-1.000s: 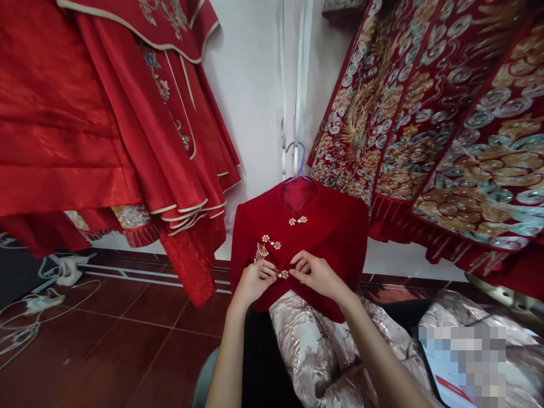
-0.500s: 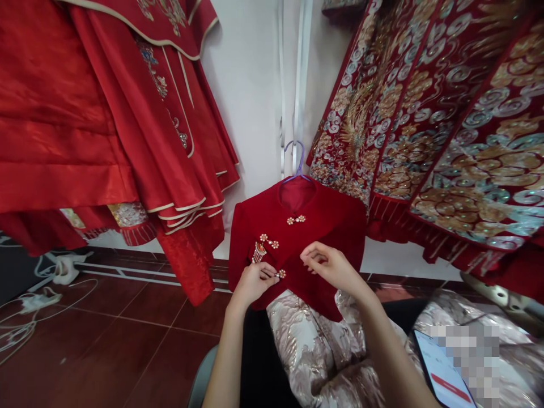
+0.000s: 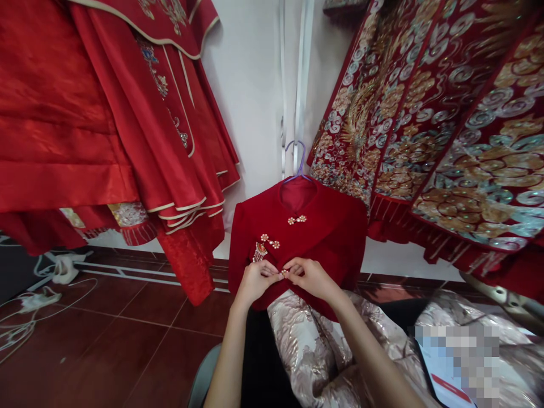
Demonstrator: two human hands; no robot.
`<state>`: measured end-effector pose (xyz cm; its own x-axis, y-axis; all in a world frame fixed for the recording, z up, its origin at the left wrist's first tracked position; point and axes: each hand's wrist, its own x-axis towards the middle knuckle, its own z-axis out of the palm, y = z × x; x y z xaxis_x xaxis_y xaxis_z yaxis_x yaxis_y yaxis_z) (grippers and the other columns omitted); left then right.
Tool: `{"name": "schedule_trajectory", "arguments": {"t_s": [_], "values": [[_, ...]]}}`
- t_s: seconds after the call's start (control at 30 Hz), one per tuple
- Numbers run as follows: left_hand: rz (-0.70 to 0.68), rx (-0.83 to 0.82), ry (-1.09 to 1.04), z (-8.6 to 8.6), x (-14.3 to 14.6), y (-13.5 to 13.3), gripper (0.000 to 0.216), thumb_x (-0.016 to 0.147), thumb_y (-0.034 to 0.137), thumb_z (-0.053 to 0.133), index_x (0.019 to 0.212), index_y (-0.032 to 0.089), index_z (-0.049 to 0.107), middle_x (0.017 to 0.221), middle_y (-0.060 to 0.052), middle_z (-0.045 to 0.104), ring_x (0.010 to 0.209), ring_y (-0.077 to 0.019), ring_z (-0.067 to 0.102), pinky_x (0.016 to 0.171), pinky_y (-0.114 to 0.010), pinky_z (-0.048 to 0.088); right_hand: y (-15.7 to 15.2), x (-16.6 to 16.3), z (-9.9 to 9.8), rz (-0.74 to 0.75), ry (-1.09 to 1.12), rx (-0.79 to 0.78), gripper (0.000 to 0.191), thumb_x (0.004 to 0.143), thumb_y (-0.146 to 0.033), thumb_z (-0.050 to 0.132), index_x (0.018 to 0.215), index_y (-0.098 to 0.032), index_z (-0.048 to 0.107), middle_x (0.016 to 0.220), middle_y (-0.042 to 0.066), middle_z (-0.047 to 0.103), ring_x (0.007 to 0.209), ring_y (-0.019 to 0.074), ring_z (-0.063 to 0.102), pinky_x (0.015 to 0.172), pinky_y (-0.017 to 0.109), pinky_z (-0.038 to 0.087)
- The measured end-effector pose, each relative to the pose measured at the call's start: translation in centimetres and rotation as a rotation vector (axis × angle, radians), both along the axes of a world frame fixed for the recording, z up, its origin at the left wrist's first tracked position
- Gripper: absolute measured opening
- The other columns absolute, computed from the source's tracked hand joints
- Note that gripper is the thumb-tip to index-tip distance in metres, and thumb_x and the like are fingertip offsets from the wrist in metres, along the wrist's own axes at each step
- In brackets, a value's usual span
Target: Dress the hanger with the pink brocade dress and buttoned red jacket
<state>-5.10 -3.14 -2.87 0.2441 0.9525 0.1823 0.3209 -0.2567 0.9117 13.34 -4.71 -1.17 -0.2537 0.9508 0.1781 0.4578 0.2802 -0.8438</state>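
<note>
A dark red jacket (image 3: pixel 327 226) hangs in front of me on a purple hanger (image 3: pixel 301 161). Flower-shaped clasps (image 3: pixel 297 220) fasten its neck, and a second pair with a tasselled brooch (image 3: pixel 260 251) sits on the left of the chest. At the lower front edge, my left hand (image 3: pixel 257 280) pinches a small beaded flower clasp (image 3: pixel 284 273). From the other side my right hand (image 3: pixel 309 276) closes its fingertips on the same clasp. The fingertips of both hands nearly meet and cover most of it.
Red garments (image 3: pixel 148 113) hang on the left, and embroidered red ones (image 3: pixel 425 124) on the right. Shiny pale brocade (image 3: pixel 297 334) lies over my lap, with a phone (image 3: pixel 450 385) at the right. Cables (image 3: pixel 25 323) and a rack's base bar (image 3: pixel 148 275) are at floor level, left.
My right hand has moved left and down from above the jacket to the lower clasp, its fingertips meeting my left hand's. The left hand has stayed in place.
</note>
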Motion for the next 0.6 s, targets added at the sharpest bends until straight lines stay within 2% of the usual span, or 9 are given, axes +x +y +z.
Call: {"name": "schedule_trajectory", "arguments": {"t_s": [0.17,0.3,0.37,0.47,0.6], "values": [[-0.050,-0.040,-0.048,-0.2,-0.1,-0.1,0.029,0.066,0.038,0.075,0.074,0.012,0.065,0.073,-0.008,0.071,0.067,-0.0177,0.067,0.064,-0.027,0.052,-0.1,0.0,0.1,0.030,0.000,0.013,0.013,0.073,-0.023,0.065,0.085,-0.019,0.067,0.074,0.002,0.069,0.070,0.0152,0.065,0.067,0.026,0.051],[-0.065,-0.113,-0.128,-0.1,-0.4,0.0,0.034,0.061,0.036,0.080,0.078,0.011,0.066,0.074,-0.008,0.070,0.070,-0.0166,0.066,0.068,-0.028,0.053,-0.1,0.0,0.1,0.013,0.036,-0.006,0.012,0.073,-0.025,0.066,0.083,-0.018,0.068,0.073,0.003,0.068,0.068,0.0148,0.064,0.065,0.026,0.050],[0.013,-0.162,-0.272,0.2,-0.4,0.5,0.036,0.063,0.036,0.079,0.084,0.010,0.066,0.076,-0.007,0.070,0.070,-0.0155,0.066,0.069,-0.029,0.054,-0.2,0.2,0.3,0.053,0.101,-0.078,0.017,0.074,-0.029,0.067,0.085,-0.016,0.067,0.072,0.003,0.068,0.064,0.0145,0.063,0.063,0.026,0.050],[0.195,-0.234,-0.555,0.8,0.4,1.9,0.027,0.071,0.029,0.073,0.087,0.009,0.067,0.080,-0.008,0.071,0.073,-0.0148,0.067,0.077,-0.031,0.055,-0.5,1.0,1.2,0.168,0.188,-0.203,0.025,0.073,-0.036,0.069,0.087,-0.014,0.067,0.070,0.003,0.067,0.062,0.0137,0.062,0.061,0.026,0.049],[0.262,-0.334,-0.805,1.3,2.2,3.3,0.011,0.076,0.016,0.069,0.084,0.008,0.069,0.084,-0.010,0.072,0.077,-0.0154,0.068,0.089,-0.035,0.053,-1.1,2.5,2.5,0.223,0.204,-0.221,0.030,0.072,-0.039,0.071,0.088,-0.014,0.067,0.070,0.003,0.067,0.064,0.0132,0.062,0.062,0.026,0.048]]}}
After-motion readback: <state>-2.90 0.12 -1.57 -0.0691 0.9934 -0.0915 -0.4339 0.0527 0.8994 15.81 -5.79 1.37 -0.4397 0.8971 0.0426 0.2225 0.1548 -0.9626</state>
